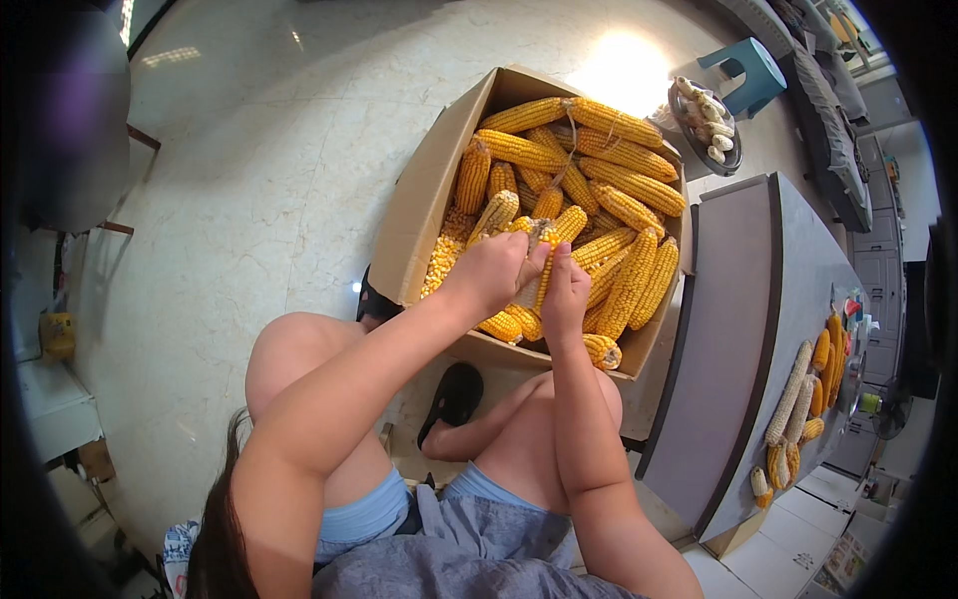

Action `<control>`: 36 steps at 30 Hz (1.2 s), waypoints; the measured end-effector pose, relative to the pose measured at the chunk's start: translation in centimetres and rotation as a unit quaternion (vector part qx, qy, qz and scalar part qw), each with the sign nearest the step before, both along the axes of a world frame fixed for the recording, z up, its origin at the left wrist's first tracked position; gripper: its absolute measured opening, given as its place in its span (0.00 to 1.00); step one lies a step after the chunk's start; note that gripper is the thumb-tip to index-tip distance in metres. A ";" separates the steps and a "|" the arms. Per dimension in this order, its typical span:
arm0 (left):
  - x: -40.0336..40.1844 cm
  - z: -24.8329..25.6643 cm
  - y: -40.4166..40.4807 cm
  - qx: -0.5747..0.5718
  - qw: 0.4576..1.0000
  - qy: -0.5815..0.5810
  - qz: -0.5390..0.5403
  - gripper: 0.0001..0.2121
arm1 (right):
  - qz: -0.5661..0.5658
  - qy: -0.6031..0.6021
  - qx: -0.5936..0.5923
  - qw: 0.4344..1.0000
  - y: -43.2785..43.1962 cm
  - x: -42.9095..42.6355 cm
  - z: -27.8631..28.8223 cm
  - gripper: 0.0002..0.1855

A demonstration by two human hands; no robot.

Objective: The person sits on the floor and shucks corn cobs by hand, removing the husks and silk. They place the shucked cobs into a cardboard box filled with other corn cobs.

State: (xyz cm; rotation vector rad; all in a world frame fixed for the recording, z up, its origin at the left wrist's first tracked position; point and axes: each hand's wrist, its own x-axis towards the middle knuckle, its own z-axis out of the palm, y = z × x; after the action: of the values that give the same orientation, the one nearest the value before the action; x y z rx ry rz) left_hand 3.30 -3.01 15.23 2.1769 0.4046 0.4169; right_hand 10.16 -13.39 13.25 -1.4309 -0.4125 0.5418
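Both hands are over a cardboard box [420, 202] full of dried yellow corn ears [636, 187]. Between them is a partly shelled ear of corn [548, 241], its pale cob showing beside rows of remaining kernels. My left hand [490, 271] grips it from the left, fingers curled and thumb against the kernels. On the other side, my right hand [566, 296] holds the same ear, thumb pointing up along it. My fingers hide part of the ear. Loose kernels [443, 262] lie in the box's left near corner, close to my left hand.
A grey-topped table [778, 299] stands right of the box, bearing bare cobs [789, 393] and corn ears [832, 359]. Beyond the box are a basin of pale cobs [737, 153] and a blue plastic stool [760, 78]. My knees flank the box's near side.
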 end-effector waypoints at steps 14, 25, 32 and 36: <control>-0.1 -0.5 -0.7 -0.057 0.997 -0.043 -0.013 0.17 | -0.060 0.090 -0.013 0.994 0.5 0.6 -0.2 0.24; 0.6 -0.5 -0.7 -0.198 0.980 -0.014 0.020 0.19 | -0.054 0.045 -0.015 0.997 0.4 0.6 -0.3 0.22; 0.5 0.6 -0.5 -0.159 0.987 0.022 0.016 0.19 | -0.037 0.070 -0.008 0.997 0.1 1.4 -0.4 0.20; 0.7 1.9 0.1 -0.198 0.972 0.128 0.010 0.23 | -0.041 0.031 0.009 0.999 0.3 1.2 -0.4 0.19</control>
State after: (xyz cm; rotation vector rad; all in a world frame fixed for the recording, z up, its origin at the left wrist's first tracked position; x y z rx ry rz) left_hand 3.96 -2.94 17.15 1.8371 0.5973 0.0546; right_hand 11.39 -13.08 12.80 -1.4041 -0.3070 0.5147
